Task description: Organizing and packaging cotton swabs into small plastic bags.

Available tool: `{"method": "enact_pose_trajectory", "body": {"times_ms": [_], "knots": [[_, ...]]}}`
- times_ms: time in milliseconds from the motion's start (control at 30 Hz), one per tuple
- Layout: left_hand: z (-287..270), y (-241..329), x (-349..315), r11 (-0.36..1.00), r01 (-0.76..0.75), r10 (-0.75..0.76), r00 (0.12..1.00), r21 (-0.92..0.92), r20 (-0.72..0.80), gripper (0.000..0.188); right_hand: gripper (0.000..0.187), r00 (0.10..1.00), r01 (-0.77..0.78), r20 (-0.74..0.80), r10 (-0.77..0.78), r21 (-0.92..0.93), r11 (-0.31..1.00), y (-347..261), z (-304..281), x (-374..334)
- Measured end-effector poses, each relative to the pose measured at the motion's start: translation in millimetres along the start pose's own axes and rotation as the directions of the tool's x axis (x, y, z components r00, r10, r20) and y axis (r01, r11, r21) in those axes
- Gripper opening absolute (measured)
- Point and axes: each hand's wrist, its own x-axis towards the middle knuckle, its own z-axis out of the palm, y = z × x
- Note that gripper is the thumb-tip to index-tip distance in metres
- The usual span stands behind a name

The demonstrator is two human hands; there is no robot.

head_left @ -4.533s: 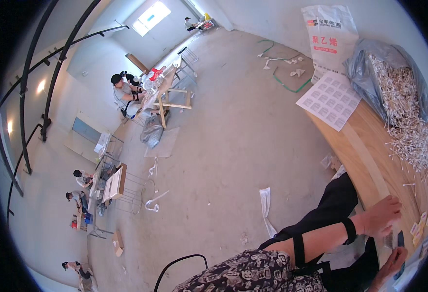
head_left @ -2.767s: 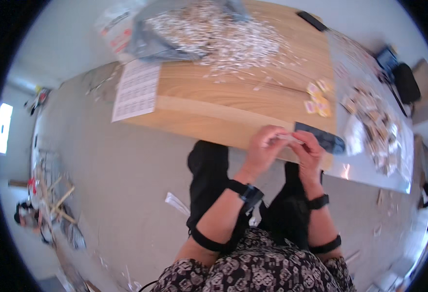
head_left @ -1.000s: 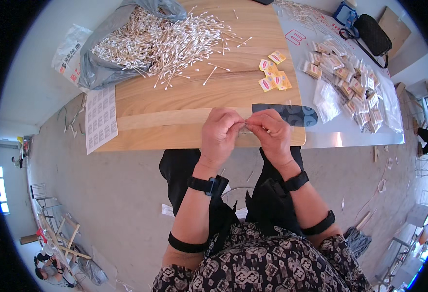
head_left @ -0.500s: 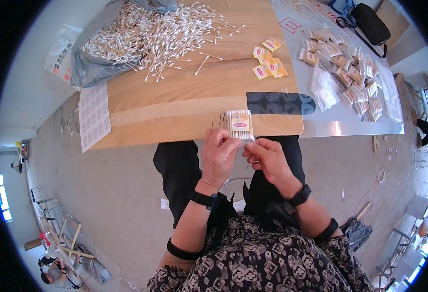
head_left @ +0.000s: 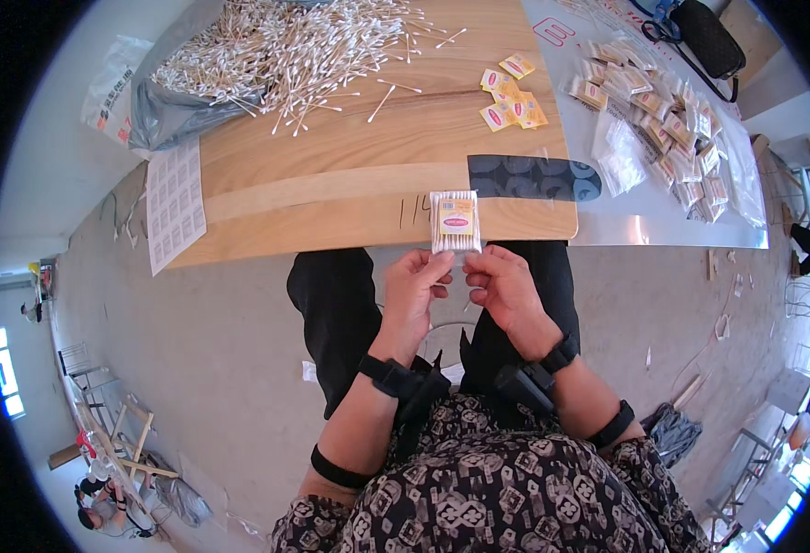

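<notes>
A small clear bag of cotton swabs [head_left: 455,223] with a yellow label card stands out over the table's near edge, its lower end toward me. My left hand [head_left: 414,288] pinches the bag's near left corner between thumb and finger. At the near right corner, my right hand [head_left: 506,283] pinches it the same way. Both hands are closed, with the other fingers curled under. Beyond the bag, a small pile of yellow label cards [head_left: 514,95] lies on the wooden table [head_left: 331,198].
Loose cotton swabs [head_left: 294,55] spill from a grey plastic bag [head_left: 170,115] at the far left. A printed sheet [head_left: 177,198] hangs over the left edge. To the right are filled swab packets [head_left: 668,138], empty clear bags [head_left: 619,158], a dark patterned strip [head_left: 525,178] and a black pouch [head_left: 709,41].
My left hand has shifted from the bag's left side to its near corner, lower in view. Both hands now hold the near edge evenly, and the head view has tilted slightly.
</notes>
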Motion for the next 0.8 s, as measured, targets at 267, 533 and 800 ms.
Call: {"method": "enact_pose_trajectory", "body": {"times_ms": [267,533,800], "knots": [[12.3,-1.6,8.9,0.987,0.086,-0.070,0.990,-0.133,0.119,0.013,0.014,0.998,0.032,0.059,-0.031,-0.007,0.999,4.0,-1.7,11.0],[4.5,4.4,8.2,0.988,0.099,-0.089,0.993,-0.117,0.083,0.011,0.013,0.997,-0.003,0.083,0.000,0.036,0.999,-5.5,-10.3,8.5],[-26.6,10.7,4.3,0.998,0.045,-0.039,0.994,-0.053,0.106,0.011,0.009,0.988,0.110,0.112,-0.107,-0.015,0.994,-5.7,-23.9,2.9]]}}
